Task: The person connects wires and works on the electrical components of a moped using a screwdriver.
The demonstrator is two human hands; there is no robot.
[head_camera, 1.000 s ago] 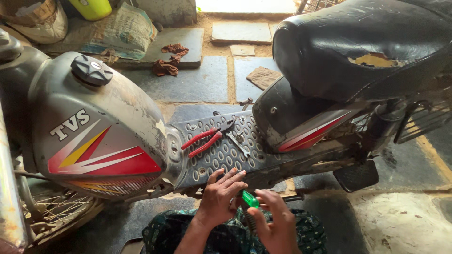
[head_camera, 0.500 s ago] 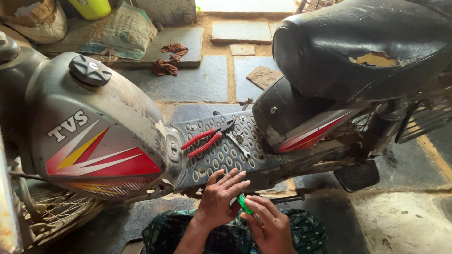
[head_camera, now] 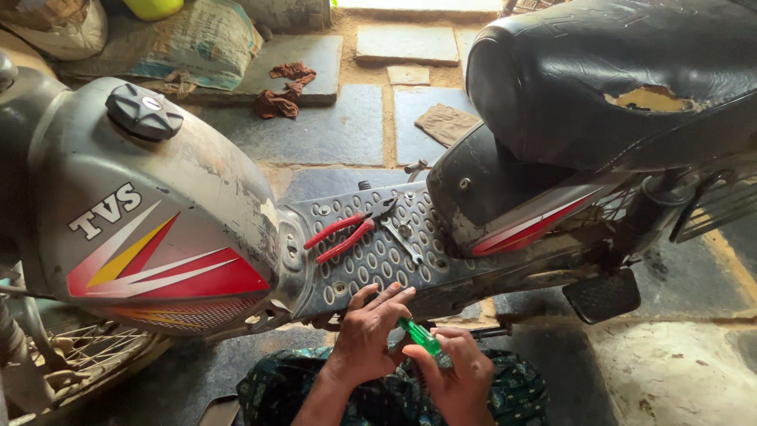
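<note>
Moped footboard (head_camera: 371, 260) underside work: right hand (head_camera: 457, 379) pinching green-handled screwdriver (head_camera: 419, 336), left hand (head_camera: 367, 335) spread on board edge; pliers (head_camera: 347, 233) above; tip apparently needs seating on hidden fastener.

A grey moped fuel tank (head_camera: 158, 213) with red and yellow stripes anchors the scene. Its black filler cap (head_camera: 143, 111) sits on top. Right of the tank, red-handled pliers (head_camera: 347, 233) and a steel spanner (head_camera: 402, 237) lie on the perforated footboard (head_camera: 371, 264). Further right rises a torn black seat (head_camera: 615, 79). Beyond the tank, a brown rag (head_camera: 282, 91) lies on stone paving (head_camera: 331, 126).
</note>
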